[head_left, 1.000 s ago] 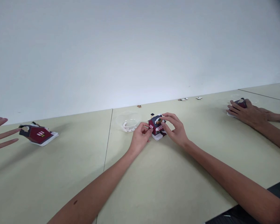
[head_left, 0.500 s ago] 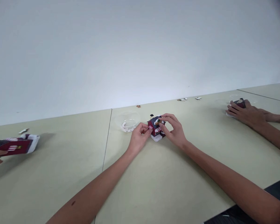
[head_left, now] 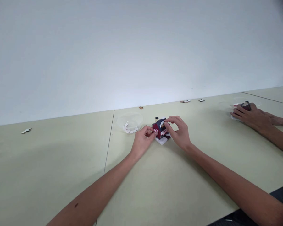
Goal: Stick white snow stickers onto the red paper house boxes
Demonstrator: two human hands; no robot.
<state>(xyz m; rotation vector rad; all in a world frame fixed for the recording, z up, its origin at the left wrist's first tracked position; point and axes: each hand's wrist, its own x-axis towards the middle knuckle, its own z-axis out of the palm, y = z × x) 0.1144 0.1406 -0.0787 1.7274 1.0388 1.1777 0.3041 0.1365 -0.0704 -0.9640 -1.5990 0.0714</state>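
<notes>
A small dark red model house (head_left: 157, 128) with a dark roof and a white base stands on the table in front of me. At its left wall, by a red-and-white striped part, my left hand (head_left: 143, 139) pinches with thumb and fingertips on the house. My right hand (head_left: 178, 131) is at the roof's right side, its thumb and index finger closed on a small white and brown piece (head_left: 163, 125) that touches the roof. A small dark-topped chimney (head_left: 157, 118) shows behind the roof.
A clear plastic bowl (head_left: 132, 127) with white pieces is left of the house. Small pieces (head_left: 141, 107) lie near the wall, others (head_left: 185, 101) farther right, another (head_left: 26, 131) far left. At the right, another person's hands (head_left: 252, 116) hold a similar model.
The house and both my hands appear slightly farther right. The red model and hand at the far left have gone out of view. My right fingers have closed a little at the roof.
</notes>
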